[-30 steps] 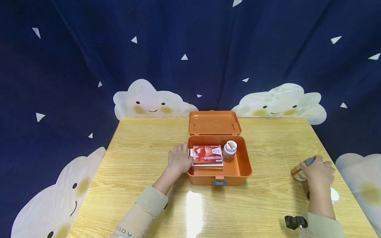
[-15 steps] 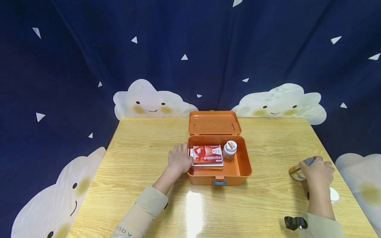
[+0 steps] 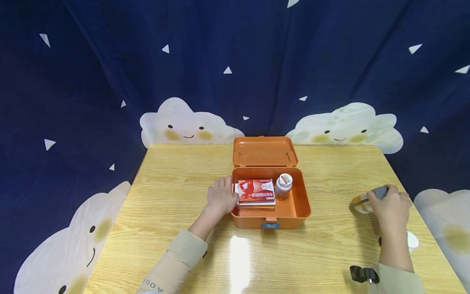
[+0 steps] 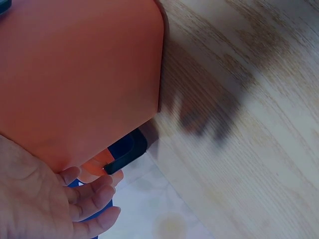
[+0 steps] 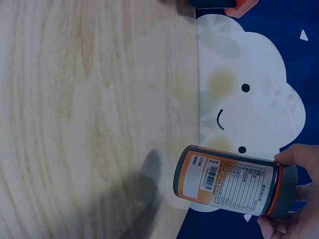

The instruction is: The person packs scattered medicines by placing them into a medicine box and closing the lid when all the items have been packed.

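Note:
At the middle of the table stands an orange storage box (image 3: 253, 222) with its lid (image 3: 263, 151) folded back. Several medicine boxes (image 3: 257, 191), a red one on top, lie stacked in its left part. Beside them a white-capped pill bottle (image 3: 283, 187) stands upright. My left hand (image 3: 221, 198) rests at the box's left rim; in the left wrist view its fingers (image 4: 94, 199) are loosely extended along the outer wall. Over the table at right, my right hand (image 3: 392, 208) grips an orange-labelled supplement bottle (image 5: 229, 180) by its grey cap (image 5: 285, 191), the bottle tilted.
Partly hidden under my right forearm, a round white thing (image 3: 413, 241) is on the table (image 3: 330, 179). A dark device (image 3: 363, 275) sits at my right cuff. Behind the table hangs a blue curtain (image 3: 205, 53) with clouds.
My right hand has tipped the supplement bottle further over and shifted it slightly left and away from me. The left hand and the storage box have stayed put.

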Motion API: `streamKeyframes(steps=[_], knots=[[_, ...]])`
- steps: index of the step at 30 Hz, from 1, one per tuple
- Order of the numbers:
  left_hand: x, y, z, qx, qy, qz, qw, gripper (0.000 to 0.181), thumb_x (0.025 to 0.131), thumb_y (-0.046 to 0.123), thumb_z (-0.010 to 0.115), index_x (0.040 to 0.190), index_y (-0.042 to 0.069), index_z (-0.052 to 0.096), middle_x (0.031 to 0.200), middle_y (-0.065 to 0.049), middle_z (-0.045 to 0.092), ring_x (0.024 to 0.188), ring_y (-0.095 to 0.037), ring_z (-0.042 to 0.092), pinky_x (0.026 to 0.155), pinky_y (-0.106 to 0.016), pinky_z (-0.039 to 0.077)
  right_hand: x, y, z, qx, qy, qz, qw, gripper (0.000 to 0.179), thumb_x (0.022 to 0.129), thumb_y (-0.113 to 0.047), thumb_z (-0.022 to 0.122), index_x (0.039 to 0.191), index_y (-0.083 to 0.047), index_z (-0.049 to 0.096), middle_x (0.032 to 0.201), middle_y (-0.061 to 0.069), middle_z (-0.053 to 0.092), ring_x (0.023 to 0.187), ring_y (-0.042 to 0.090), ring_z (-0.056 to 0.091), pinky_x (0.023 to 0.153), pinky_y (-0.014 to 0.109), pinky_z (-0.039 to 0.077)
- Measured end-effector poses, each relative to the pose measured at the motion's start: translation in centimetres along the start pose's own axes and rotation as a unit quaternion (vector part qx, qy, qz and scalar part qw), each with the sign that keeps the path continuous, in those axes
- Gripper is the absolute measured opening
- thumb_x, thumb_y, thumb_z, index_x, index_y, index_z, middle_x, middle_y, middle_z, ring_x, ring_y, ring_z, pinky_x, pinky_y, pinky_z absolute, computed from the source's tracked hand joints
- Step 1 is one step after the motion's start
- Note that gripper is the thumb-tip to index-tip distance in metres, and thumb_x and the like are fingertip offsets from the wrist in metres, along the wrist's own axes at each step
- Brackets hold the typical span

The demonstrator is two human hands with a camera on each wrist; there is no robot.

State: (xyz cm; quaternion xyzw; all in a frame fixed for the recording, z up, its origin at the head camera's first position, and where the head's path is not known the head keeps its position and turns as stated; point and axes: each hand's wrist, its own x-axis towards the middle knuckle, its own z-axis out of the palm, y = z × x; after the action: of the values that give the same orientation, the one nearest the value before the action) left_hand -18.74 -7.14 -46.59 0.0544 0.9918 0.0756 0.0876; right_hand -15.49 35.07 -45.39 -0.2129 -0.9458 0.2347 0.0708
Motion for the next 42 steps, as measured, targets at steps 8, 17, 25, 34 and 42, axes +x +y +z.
streamKeyframes(steps=[8, 17, 25, 34, 42], knots=[[0.0, -0.1, 0.0, -0.002, -0.002, -0.002, 1.0000, 0.049, 0.089, 0.033, 0.046, 0.127, 0.006, 0.030, 0.117, -0.014, 0.044, 0.108, -0.029, 0.039, 0.087, -0.046, 0.037, -0.2, -1.7, -0.7, 0.002, 0.018, -0.015, 0.9997, 0.062, 0.084, -0.029, 0.051, 0.125, 0.016, 0.036, 0.111, 0.045, 0.033, 0.100, 0.057, 0.032, 0.072, 0.058, 0.031], [0.0, 0.0, -0.2, 0.000, 0.001, -0.002, 1.0000, 0.049, 0.089, 0.032, 0.046, 0.126, 0.005, 0.031, 0.117, -0.014, 0.043, 0.108, -0.029, 0.039, 0.086, -0.046, 0.037, -0.7, -4.1, -1.7, 0.021, 0.059, -0.052, 0.9967, 0.057, 0.083, -0.026, 0.051, 0.122, 0.014, 0.041, 0.111, 0.043, 0.036, 0.098, 0.055, 0.034, 0.076, 0.057, 0.028], [0.0, 0.1, -0.2, -0.003, 0.002, -0.004, 1.0000, 0.048, 0.088, 0.032, 0.046, 0.126, 0.006, 0.031, 0.115, -0.014, 0.044, 0.107, -0.028, 0.039, 0.085, -0.045, 0.037, -1.5, -6.1, -2.3, 0.041, 0.074, -0.084, 0.9929, 0.054, 0.082, -0.023, 0.053, 0.122, 0.012, 0.042, 0.110, 0.041, 0.037, 0.098, 0.053, 0.033, 0.074, 0.057, 0.028], [-0.1, 0.0, -0.2, -0.006, 0.005, -0.001, 1.0000, 0.048, 0.088, 0.032, 0.047, 0.126, 0.006, 0.032, 0.115, -0.014, 0.044, 0.108, -0.029, 0.040, 0.085, -0.046, 0.037, -2.4, -8.4, -2.8, 0.063, 0.073, -0.103, 0.9899, 0.052, 0.083, -0.023, 0.054, 0.123, 0.010, 0.043, 0.112, 0.039, 0.038, 0.103, 0.049, 0.033, 0.076, 0.056, 0.029], [-0.1, 0.1, -0.2, -0.006, 0.002, -0.003, 1.0000, 0.050, 0.089, 0.033, 0.047, 0.127, 0.005, 0.031, 0.116, -0.015, 0.044, 0.109, -0.029, 0.039, 0.086, -0.045, 0.037, -3.4, -10.9, -2.8, 0.093, 0.080, -0.149, 0.9812, 0.049, 0.082, -0.020, 0.057, 0.120, 0.008, 0.048, 0.112, 0.037, 0.042, 0.101, 0.047, 0.038, 0.071, 0.052, 0.033]])
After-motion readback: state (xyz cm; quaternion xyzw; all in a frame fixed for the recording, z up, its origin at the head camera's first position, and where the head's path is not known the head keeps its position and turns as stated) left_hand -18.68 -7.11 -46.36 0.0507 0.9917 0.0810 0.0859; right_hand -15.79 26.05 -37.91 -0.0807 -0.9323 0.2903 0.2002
